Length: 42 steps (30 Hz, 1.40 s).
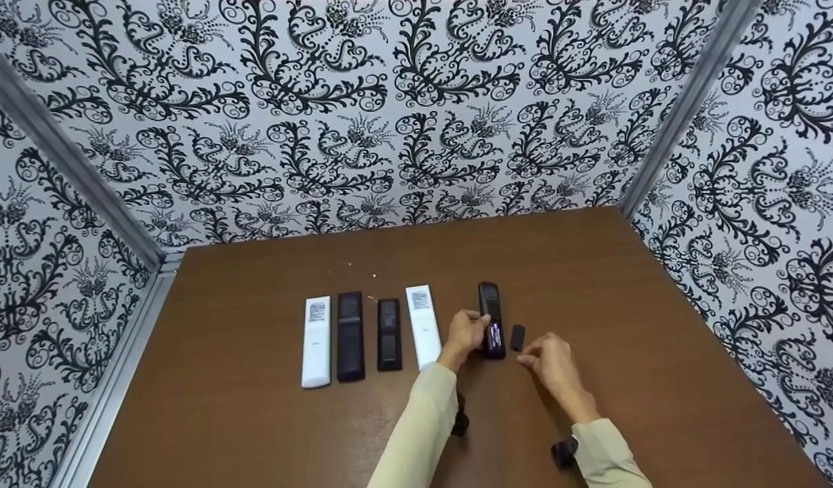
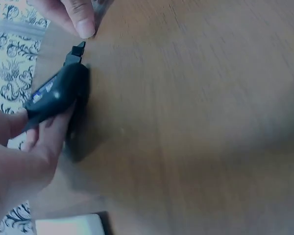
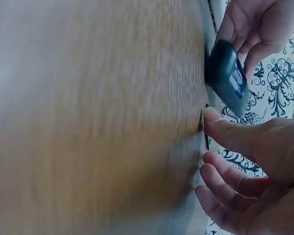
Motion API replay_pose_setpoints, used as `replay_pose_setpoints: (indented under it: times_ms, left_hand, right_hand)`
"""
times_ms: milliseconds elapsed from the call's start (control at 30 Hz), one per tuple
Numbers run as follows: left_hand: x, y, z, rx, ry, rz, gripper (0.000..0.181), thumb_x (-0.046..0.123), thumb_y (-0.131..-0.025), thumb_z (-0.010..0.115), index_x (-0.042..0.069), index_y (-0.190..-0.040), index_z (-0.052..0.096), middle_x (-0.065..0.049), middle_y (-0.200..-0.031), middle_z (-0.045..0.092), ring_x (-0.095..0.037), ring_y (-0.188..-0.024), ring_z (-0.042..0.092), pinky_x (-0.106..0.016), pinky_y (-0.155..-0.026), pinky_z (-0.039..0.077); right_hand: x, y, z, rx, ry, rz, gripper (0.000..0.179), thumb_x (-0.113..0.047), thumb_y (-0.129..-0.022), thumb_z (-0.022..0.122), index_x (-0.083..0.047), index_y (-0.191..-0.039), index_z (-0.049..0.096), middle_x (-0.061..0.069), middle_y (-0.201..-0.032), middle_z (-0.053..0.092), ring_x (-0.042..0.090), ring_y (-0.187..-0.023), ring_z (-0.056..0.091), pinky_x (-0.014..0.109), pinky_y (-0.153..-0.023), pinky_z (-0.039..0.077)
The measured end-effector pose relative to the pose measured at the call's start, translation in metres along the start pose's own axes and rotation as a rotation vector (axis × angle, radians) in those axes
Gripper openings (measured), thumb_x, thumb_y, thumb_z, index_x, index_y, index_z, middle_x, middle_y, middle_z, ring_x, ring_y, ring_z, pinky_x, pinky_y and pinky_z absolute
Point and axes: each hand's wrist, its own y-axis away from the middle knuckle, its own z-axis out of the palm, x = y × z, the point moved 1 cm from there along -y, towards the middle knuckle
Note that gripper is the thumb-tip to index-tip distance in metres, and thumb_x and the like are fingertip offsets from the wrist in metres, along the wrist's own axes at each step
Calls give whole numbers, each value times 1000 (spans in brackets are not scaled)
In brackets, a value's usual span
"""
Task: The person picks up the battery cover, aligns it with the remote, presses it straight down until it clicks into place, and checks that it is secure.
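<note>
A black remote control (image 1: 489, 295) is gripped by my left hand (image 1: 465, 332), thumb on its back and fingers along its side. Its battery compartment is uncovered, and batteries (image 1: 495, 336) show inside. On the table just right of it lies a small black battery cover (image 1: 518, 337). My right hand (image 1: 555, 362) is at the near end of this cover, thumb and fingers apart and low over the wood. In the right wrist view, the cover appears as a thin dark edge beyond the thumb (image 3: 230, 133). The left wrist view shows the remote (image 2: 63, 90) tilted off the table.
Left of my left hand lie a white remote (image 1: 424, 325), a short black remote (image 1: 389, 335), a long black remote (image 1: 350, 339) and another white remote (image 1: 316, 346), all face down in a row. Patterned panels (image 1: 389, 135) wall the brown table (image 1: 253, 434) at the back and sides.
</note>
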Motion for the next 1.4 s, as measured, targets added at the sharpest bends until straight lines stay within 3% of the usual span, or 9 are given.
replay_pose_setpoints:
  times_ms: [167,333,533,733,1100,1400]
  left_hand:
    - [-12,0,-1,-77,251,-69,33,15,-102,56,-5,-129,54,-23,-125,66,-23,-98,68,-36,-74,60]
    - [-20,-1,-6,-111,351,-54,42,13,-102,54,4,-142,46,-23,-125,66,-22,-95,66,-34,-69,59]
    - [-21,-4,-12,-132,341,-27,43,13,-102,55,11,-145,48,-21,-124,67,-21,-96,66,-35,-70,60]
    - [-17,-6,-15,-120,319,25,45,7,-99,55,8,-144,49,-25,-119,69,-26,-96,69,-43,-74,61]
    - [-23,-8,-24,-135,345,3,46,8,-101,53,9,-146,45,-25,-124,67,-27,-101,68,-45,-81,61]
    - [-24,-8,-24,-128,351,0,45,8,-101,52,8,-146,45,-24,-123,67,-26,-99,68,-43,-78,61]
  right_hand:
    - [-1,-4,5,-8,-66,33,17,-4,-78,84,1,-91,74,16,-90,71,29,-84,69,41,-76,57]
    - [-2,-7,8,-28,-80,30,25,-3,-80,81,3,-103,76,19,-95,69,32,-90,68,46,-81,57]
    - [-3,-10,11,-10,-54,-8,10,-2,-81,80,-1,-91,80,16,-91,68,34,-91,66,50,-84,56]
    - [-5,-9,10,0,-21,-13,5,-3,-81,80,-5,-86,82,13,-90,70,33,-89,67,49,-82,56]
    - [-12,-9,12,40,-108,-88,5,-2,-87,74,2,-90,75,22,-120,68,42,-111,65,53,-96,52]
    - [-24,-12,10,17,-212,-81,10,6,-79,79,0,-86,74,19,-111,73,30,-86,73,33,-73,61]
